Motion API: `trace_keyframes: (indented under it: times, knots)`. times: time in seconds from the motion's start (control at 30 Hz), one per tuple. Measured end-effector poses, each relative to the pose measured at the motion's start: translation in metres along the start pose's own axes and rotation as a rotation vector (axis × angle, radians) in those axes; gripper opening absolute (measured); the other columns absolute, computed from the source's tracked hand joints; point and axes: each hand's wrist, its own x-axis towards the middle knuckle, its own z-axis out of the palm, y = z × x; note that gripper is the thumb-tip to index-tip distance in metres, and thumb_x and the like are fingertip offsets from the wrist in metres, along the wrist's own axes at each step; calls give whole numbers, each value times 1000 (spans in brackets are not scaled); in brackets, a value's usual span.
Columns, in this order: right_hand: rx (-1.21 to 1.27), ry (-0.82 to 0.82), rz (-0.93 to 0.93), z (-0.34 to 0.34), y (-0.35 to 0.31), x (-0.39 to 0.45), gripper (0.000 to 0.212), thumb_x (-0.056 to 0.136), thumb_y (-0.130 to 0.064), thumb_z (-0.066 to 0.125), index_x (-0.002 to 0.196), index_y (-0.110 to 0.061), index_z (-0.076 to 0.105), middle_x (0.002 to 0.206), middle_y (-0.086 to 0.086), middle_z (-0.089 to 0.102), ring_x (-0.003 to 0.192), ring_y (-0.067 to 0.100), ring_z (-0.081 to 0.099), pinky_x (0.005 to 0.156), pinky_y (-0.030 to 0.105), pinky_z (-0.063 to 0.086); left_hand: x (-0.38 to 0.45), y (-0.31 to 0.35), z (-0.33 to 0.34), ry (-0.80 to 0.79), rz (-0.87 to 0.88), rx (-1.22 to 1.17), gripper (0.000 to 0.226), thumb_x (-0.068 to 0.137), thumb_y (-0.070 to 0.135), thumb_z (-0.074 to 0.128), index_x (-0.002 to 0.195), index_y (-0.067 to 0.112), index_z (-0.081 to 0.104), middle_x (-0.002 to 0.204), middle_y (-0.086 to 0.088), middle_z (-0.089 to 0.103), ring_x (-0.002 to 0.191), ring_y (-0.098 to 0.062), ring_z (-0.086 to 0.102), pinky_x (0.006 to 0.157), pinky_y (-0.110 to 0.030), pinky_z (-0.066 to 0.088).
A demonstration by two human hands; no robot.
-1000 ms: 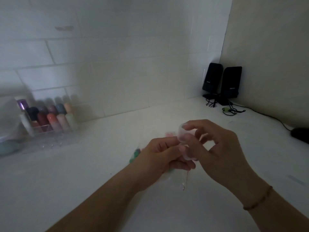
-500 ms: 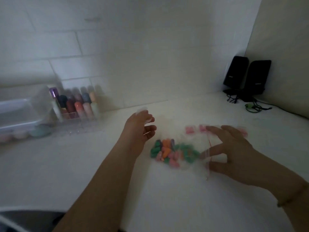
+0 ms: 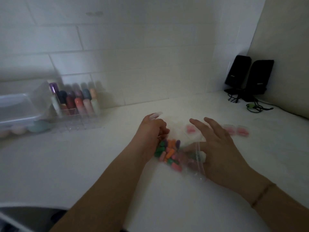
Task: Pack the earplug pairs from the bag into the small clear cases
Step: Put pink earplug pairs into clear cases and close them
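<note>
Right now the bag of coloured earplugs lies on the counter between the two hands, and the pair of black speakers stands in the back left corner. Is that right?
Not quite. The head view shows the black speakers in the back right corner, not the left. The rest holds: the bag of coloured earplugs lies on the counter between the left hand and the right hand.

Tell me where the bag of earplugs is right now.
In the head view the clear bag of earplugs lies on the white counter, centre frame, between the left hand and right hand.
</note>
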Motion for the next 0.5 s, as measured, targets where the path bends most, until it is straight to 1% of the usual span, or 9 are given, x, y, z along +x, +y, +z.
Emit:
trace_keyframes:
  times: [0.03, 0.1, 0.17, 0.23, 0.27, 0.3, 0.37, 0.43, 0.5]
  knots:
    - [-8, 14, 7, 0, 0, 0, 33, 70, -70, 63, 96, -50, 70, 160, -10, 15, 148, 24, 5, 114, 51, 21, 0, 0, 1, 2, -15, -4, 28, 83, -4, 48, 98, 18, 58, 74, -4, 56, 60, -16, 57, 51, -22, 44]
    - [-37, -29, 27, 0, -4, 0, 37, 71, -73, 58, 100, -51, 68, 161, -12, 9, 148, 23, -1, 116, 49, 18, 0, -1, 2, 13, -64, -36, 27, 86, -1, 49, 104, 17, 58, 84, -6, 56, 68, -18, 58, 58, -28, 45]
    - [-47, -46, 18, 2, -7, 1, 36, 75, -72, 56, 104, -54, 67, 161, -13, 5, 148, 23, -3, 117, 49, 15, 1, -2, 2, 20, -107, -99, 16, 89, 4, 52, 99, 15, 60, 88, -9, 56, 74, -21, 56, 72, -36, 47]
    - [25, 25, -14, 3, -9, 1, 26, 75, -62, 64, 96, -49, 72, 158, -8, 22, 147, 29, 10, 114, 51, 21, 3, -3, 2, 22, -143, -159, 7, 91, 13, 58, 97, 11, 60, 89, -10, 57, 78, -25, 56, 86, -43, 49]
    - [62, 79, -23, 3, -9, 1, 22, 72, -57, 69, 89, -43, 75, 154, -5, 33, 145, 31, 20, 111, 51, 26, 3, -4, 1, 23, -158, -176, 11, 90, 16, 60, 99, 9, 60, 91, -11, 56, 80, -26, 55, 91, -47, 49]
    - [87, 123, -18, 3, -7, 1, 20, 71, -52, 74, 82, -36, 76, 149, -3, 42, 142, 32, 27, 108, 51, 30, 4, -4, 0, 25, -167, -183, 16, 89, 19, 63, 101, 8, 59, 93, -12, 56, 81, -27, 55, 90, -49, 50]
    - [135, 157, 15, 3, -3, 0, 18, 68, -42, 83, 76, -29, 73, 141, -2, 51, 138, 32, 35, 107, 52, 34, 5, -4, -1, 27, -166, -170, 21, 88, 22, 65, 102, 8, 59, 97, -11, 57, 79, -26, 57, 78, -41, 54]
    - [183, 168, 2, 2, 1, -1, 16, 67, -35, 85, 75, -31, 71, 136, -1, 55, 135, 33, 38, 107, 53, 35, 5, -3, -2, 33, -158, -134, 22, 89, 24, 65, 103, 9, 59, 97, -10, 58, 74, -24, 60, 63, -31, 51]
    - [260, 158, -21, -5, 4, -2, 23, 65, -31, 87, 74, -40, 67, 136, -4, 54, 136, 30, 36, 109, 46, 31, 5, -2, -2, 42, -151, -125, 21, 89, 25, 64, 103, 10, 60, 95, -9, 60, 70, -23, 61, 58, -28, 48]
